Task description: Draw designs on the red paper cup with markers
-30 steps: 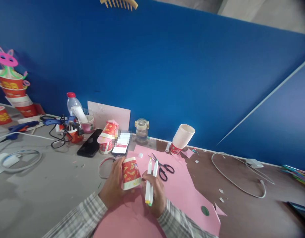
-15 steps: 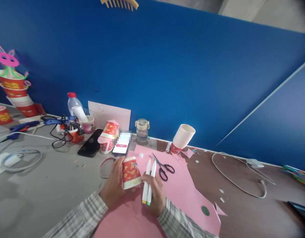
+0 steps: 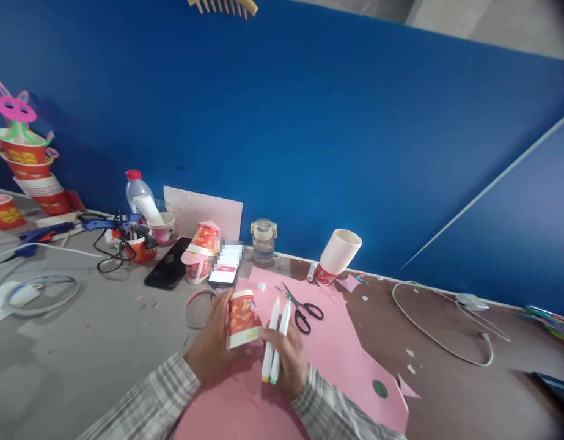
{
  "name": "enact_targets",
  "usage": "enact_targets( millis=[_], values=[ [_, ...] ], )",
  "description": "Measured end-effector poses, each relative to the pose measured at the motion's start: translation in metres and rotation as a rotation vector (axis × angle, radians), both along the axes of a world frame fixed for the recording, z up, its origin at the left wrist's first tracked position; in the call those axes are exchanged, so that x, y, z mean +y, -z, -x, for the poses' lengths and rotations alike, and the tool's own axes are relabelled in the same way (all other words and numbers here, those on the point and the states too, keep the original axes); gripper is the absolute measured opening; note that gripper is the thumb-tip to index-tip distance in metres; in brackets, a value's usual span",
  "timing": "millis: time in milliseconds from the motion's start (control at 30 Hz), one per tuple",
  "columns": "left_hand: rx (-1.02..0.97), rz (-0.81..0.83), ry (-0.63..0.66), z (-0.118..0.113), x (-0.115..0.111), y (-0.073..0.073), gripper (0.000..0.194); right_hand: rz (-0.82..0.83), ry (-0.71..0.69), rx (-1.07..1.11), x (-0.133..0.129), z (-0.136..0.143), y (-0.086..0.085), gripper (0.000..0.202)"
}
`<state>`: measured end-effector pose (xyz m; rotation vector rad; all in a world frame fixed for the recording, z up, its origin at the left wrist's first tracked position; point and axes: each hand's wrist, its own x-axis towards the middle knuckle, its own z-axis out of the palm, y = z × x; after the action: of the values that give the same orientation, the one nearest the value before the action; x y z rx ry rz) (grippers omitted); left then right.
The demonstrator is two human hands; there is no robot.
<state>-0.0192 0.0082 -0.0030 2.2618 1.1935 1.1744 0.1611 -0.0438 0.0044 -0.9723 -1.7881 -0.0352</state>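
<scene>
My left hand (image 3: 212,339) is wrapped round the side of a red patterned paper cup (image 3: 243,316), which is upside down with a pale band near its rim. In my right hand (image 3: 288,360) are two white markers, a yellow-tipped marker (image 3: 269,348) and a green-tipped marker (image 3: 280,345), uncapped tips pointing away from me. My right fingertips reach the cup's lower right edge. Under both hands lies a large sheet of pink paper (image 3: 332,360). Black-handled scissors (image 3: 303,310) rest on it just beyond the markers.
Behind the hands stand a decorated cup figure (image 3: 201,252), a phone (image 3: 225,269), a dark phone (image 3: 168,264), a small jar (image 3: 263,240) and a leaning stack of cups (image 3: 337,253). A white cable (image 3: 440,333) curls at right. Glue guns (image 3: 43,235) lie at left.
The two markers have tilted slightly to the right and spread a little apart at their tips. The cup has shifted very slightly; both hands keep their hold.
</scene>
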Motion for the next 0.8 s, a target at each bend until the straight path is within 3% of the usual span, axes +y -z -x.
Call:
enact_targets(
  millis=[133,300,600,700,800],
  values=[
    [0.053,0.026,0.079,0.0,-0.002,-0.003,0.102,-0.124,-0.067,-0.191,0.002,-0.007,-0.009,0.027],
    [0.081,0.015,0.013,0.0,-0.005,0.003,0.11,-0.187,-0.081,-0.37,0.006,-0.013,-0.015,0.018],
    [0.042,-0.039,-0.001,-0.008,-0.007,-0.007,0.101,-0.159,-0.139,-0.472,0.004,-0.007,-0.015,0.016],
    [0.028,-0.057,-0.008,-0.008,-0.006,-0.004,0.1,-0.111,-0.203,-0.381,0.003,-0.006,-0.015,0.021],
    [0.032,-0.084,-0.031,-0.006,-0.003,0.001,0.103,-0.027,-0.181,-0.094,0.003,-0.006,-0.009,0.033]
  ],
)
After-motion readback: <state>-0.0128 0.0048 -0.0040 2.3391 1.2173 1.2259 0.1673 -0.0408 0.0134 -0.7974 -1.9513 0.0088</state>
